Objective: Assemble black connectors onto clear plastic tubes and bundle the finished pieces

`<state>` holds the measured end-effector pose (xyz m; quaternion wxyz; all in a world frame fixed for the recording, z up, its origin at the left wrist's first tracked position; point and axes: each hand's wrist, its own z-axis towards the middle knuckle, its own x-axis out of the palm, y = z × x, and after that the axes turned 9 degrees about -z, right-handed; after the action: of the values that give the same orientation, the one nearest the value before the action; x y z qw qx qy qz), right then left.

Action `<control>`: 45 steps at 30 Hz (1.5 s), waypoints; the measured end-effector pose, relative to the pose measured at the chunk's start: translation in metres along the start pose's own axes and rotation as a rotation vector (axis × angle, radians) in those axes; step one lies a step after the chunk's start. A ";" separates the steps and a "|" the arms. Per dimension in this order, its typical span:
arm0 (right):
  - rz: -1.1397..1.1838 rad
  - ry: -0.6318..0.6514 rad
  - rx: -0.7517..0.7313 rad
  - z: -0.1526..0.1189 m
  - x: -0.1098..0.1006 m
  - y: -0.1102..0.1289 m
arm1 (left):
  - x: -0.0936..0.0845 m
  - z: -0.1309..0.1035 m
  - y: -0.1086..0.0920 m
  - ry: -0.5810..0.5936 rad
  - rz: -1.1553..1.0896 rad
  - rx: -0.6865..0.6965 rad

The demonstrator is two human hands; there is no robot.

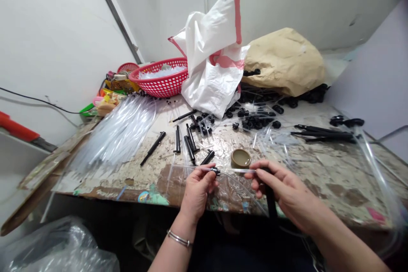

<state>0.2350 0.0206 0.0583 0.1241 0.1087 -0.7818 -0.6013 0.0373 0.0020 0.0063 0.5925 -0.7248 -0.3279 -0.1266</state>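
Observation:
My left hand (195,191), with a metal bangle on the wrist, pinches a small black fitting (216,171) over the table's front edge. A thin clear tube runs from the fitting area off to the left. My right hand (283,185) is closed around a short clear plastic tube (242,171), whose free end points toward the fitting but stands apart from it. A long black piece (270,204) hangs down from the right hand; its kind is unclear. Just behind the hands stands a small round cup (241,159) with liquid in it.
Several black cylindrical parts (188,148) lie behind my left hand. A bundle of clear tubes (117,131) spreads at left. Black fittings (258,121) are heaped farther back, near a red basket (159,87), a white sack (213,72) and brown paper (283,59).

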 end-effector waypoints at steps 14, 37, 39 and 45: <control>-0.073 -0.025 0.029 0.003 0.033 0.001 | 0.001 0.001 0.003 -0.027 -0.090 0.032; -0.582 -0.156 -0.145 0.021 0.039 -0.007 | -0.001 0.002 0.001 -0.001 -0.174 -0.024; -0.524 -0.150 -0.129 0.022 0.040 -0.007 | -0.001 0.001 0.001 0.001 -0.175 -0.023; -0.463 -0.129 -0.100 0.025 0.039 -0.009 | -0.001 0.002 0.002 -0.003 -0.177 -0.013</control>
<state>0.1905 0.0287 0.0460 -0.0619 0.2402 -0.7117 -0.6573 0.0373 0.0030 0.0038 0.5740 -0.6968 -0.3907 -0.1797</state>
